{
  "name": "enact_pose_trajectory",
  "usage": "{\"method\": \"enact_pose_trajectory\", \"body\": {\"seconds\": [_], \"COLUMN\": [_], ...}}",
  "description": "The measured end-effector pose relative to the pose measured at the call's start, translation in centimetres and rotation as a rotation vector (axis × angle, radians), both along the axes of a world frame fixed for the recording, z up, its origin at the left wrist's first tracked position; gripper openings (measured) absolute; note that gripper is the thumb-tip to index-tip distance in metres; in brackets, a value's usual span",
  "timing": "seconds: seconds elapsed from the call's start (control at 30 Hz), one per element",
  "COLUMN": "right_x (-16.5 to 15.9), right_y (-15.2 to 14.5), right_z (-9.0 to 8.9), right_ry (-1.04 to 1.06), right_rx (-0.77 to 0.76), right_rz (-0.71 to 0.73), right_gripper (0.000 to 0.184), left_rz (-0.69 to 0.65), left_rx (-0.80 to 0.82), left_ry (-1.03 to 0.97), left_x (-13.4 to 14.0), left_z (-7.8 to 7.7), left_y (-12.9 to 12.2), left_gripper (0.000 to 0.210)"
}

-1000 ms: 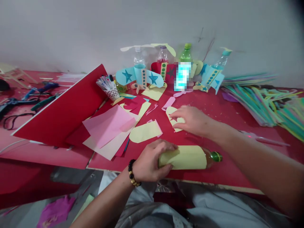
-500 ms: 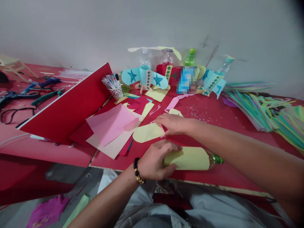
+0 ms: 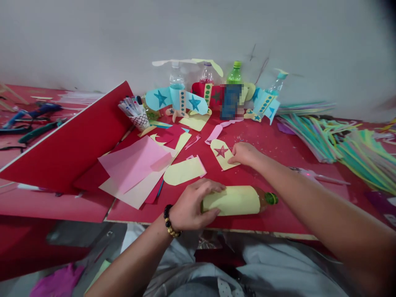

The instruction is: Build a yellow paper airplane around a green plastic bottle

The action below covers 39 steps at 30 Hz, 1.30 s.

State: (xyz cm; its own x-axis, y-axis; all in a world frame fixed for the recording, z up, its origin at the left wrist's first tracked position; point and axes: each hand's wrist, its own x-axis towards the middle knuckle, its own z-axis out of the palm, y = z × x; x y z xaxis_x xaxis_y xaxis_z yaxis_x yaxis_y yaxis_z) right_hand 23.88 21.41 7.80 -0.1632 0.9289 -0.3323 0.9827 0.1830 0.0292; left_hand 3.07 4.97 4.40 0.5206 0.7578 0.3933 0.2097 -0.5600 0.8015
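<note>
Left hand (image 3: 193,208) is clamped on the base end of the plastic bottle (image 3: 232,201), thumb this side, fingers over the top! The bottle lies on its side near the front edge of the red table (image 3: 256,177), wrapped in pale yellow paper, green cap pointing right, just beside the right forearm. Up above, the right hand (image 3: 247,154) is at the right edge of a yellow paper wing (image 3: 224,159) with a red star, fingers curled close; whether they pinch or merely touch it, I can't tell.

And it's crowded here! A plain yellow wing (image 3: 184,171) overlaps pink scraps just behind the left hand, and left of that a pink sheet (image 3: 133,161) lies over a cream one. The cup of pens (image 3: 139,121) stands beside a tilted red board (image 3: 83,144). Along the back, four decorated bottles, one leaning, a pixelated rectangle hiding part of the green-capped one (image 3: 235,74). Over right, what looks like a glue gun (image 3: 309,174) shows a red light, with bundles of pastel sticks (image 3: 305,136) behind it.
</note>
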Motion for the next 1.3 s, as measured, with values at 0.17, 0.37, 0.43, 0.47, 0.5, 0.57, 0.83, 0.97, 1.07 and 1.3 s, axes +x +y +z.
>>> {"method": "enact_pose_trajectory", "body": {"seconds": [0.17,0.37,0.43,0.47,0.5,0.57,0.83,0.97,1.07,1.3], "right_x": [-0.7,-0.1,0.4,0.7,1.0,1.8,4.7,5.5,5.7,6.4], "right_y": [-0.2,-0.2,-0.1,-0.2,-0.3,-0.8,-6.7,-9.2,-10.0,-10.5], "right_z": [0.2,-0.3,-0.5,-0.5,-0.4,-0.1,1.7,1.1,0.4,-1.4], "right_ry": [0.015,0.117,0.193,0.244,0.306,0.453,1.134,1.402,1.427,1.531], "right_rx": [-0.031,-0.033,-0.036,-0.033,-0.031,-0.025,-0.039,-0.009,0.018,-0.024], "right_rz": [-0.067,-0.144,-0.181,-0.198,-0.211,-0.228,-0.208,-0.275,-0.305,-0.261], "right_gripper": [0.025,0.023,0.021,0.018,0.016,0.012,0.039,0.034,0.034,0.035], "left_rz": [0.001,0.002,0.002,0.002,0.002,0.004,0.040,0.076,0.112,0.306], "left_rx": [0.006,0.012,0.009,0.007,0.006,0.001,-0.072,-0.085,-0.064,-0.039], "left_ry": [-0.001,0.005,0.002,-0.001,-0.004,-0.006,0.009,0.115,0.200,0.347], "left_x": [0.0,0.0,0.0,0.0,0.0,0.0,0.1,0.3,0.7,2.7], "left_z": [-0.1,0.0,0.0,0.0,0.0,-0.1,0.5,1.7,2.4,1.8], "left_y": [0.1,0.1,0.1,0.1,0.1,0.1,0.4,0.9,1.1,0.9], "left_gripper": [0.042,0.043,0.043,0.043,0.042,0.042,0.042,0.044,0.046,0.057]}}
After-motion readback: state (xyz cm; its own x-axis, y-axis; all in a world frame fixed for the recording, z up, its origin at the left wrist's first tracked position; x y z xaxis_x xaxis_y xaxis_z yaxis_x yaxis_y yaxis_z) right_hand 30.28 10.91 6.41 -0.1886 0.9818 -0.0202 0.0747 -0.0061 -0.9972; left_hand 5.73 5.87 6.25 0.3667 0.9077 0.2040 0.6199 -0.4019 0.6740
